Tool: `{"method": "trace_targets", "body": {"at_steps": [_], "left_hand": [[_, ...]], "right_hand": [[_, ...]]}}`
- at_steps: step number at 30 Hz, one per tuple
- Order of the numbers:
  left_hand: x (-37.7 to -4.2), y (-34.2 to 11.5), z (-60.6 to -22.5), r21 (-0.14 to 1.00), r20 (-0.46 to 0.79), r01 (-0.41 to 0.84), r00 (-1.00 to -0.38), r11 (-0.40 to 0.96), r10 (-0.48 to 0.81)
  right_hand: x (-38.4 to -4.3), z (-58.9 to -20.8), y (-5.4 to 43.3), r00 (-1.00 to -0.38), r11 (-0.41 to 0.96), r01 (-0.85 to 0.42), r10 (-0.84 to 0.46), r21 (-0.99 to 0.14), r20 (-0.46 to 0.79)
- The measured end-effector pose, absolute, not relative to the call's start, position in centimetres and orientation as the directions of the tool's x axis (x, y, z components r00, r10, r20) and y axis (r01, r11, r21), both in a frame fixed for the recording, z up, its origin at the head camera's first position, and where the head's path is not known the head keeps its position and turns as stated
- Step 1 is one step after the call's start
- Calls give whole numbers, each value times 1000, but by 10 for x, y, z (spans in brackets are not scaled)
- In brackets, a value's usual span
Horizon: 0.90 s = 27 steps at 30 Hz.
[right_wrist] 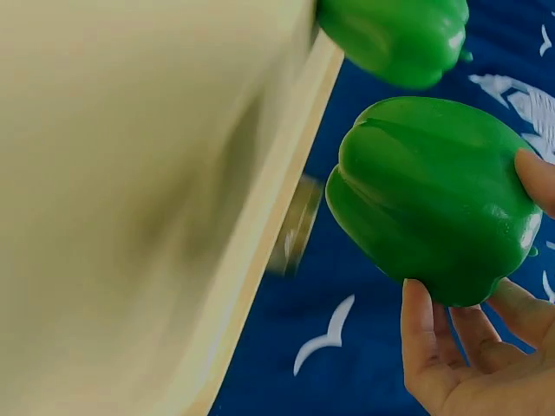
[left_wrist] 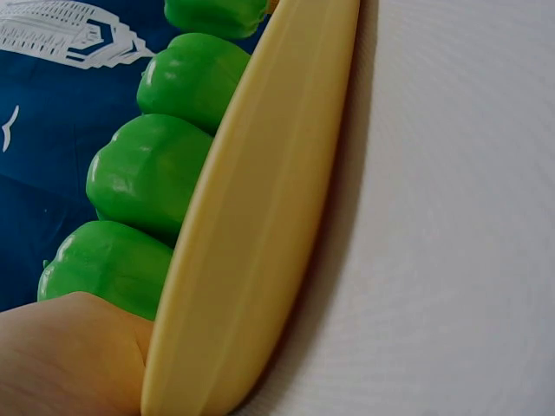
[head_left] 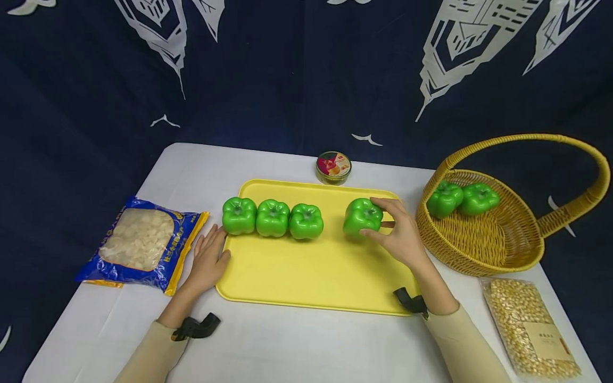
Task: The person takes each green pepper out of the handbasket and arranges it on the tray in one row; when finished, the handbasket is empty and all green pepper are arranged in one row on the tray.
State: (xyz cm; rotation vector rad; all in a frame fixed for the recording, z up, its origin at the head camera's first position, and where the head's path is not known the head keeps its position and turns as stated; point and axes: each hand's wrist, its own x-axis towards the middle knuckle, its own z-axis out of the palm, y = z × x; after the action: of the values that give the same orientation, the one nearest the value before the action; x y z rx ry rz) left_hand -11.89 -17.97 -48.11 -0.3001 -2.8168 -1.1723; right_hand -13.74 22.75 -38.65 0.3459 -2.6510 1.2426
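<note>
Your right hand (head_left: 402, 231): grip holding a green pepper (head_left: 362, 217), right of frame centre, over the yellow tray (head_left: 311, 271). Your left hand (head_left: 209, 260): fingers extended, grip empty, at the tray's left edge. Three peppers (head_left: 272, 218) in a row, mid-frame.

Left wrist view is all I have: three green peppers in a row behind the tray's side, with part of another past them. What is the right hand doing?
Observer: The right hand holds a green pepper between thumb and fingers, with a gap between it and the row.
Operator: Are there peppers anywhere off the tray?
Observer: Yes, two more peppers lie in the wicker basket, to the right of the yellow tray in the head view.
Operator: Anything just beyond the tray's far edge?
Observer: A round tin sits there on the white table.
</note>
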Motion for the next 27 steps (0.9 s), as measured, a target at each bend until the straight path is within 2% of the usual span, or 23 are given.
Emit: {"method": "trace_targets", "body": {"at_steps": [13,27], "left_hand": [[-120,-180,-481,691,145,207,-978,693,148],[-120,-181,-483,685,147,210,-978,698,150]], "right_hand": [[-153,-396,200,-962,642,-262,-232,-721,142],[-157,-401,192,-960,633,-251,-260,-732,105]]}}
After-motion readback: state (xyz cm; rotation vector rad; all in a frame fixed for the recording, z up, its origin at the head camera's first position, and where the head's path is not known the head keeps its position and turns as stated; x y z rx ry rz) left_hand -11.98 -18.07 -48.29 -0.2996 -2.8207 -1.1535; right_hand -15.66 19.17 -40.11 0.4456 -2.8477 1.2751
